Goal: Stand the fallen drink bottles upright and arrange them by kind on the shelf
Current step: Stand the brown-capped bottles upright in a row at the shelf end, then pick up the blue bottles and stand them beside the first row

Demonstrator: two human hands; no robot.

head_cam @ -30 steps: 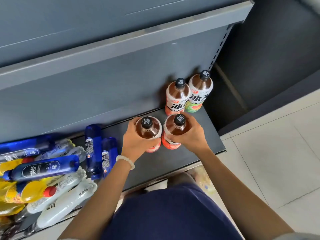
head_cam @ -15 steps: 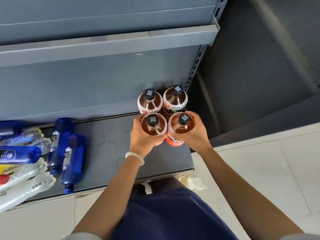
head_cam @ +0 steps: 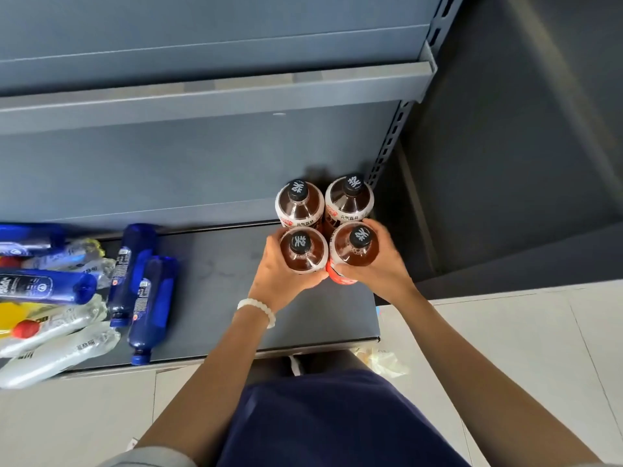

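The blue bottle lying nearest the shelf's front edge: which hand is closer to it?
Left. The left hand grips a tea bottle to the right of that blue bottle; the right hand is farther right, gripping its neighbour.

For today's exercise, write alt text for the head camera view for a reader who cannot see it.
Two hands, left and right, each grip an upright brown tea bottle, left one, right one, against two more on the shelf's right end. Blue bottles and clear bottles lie fallen at left.
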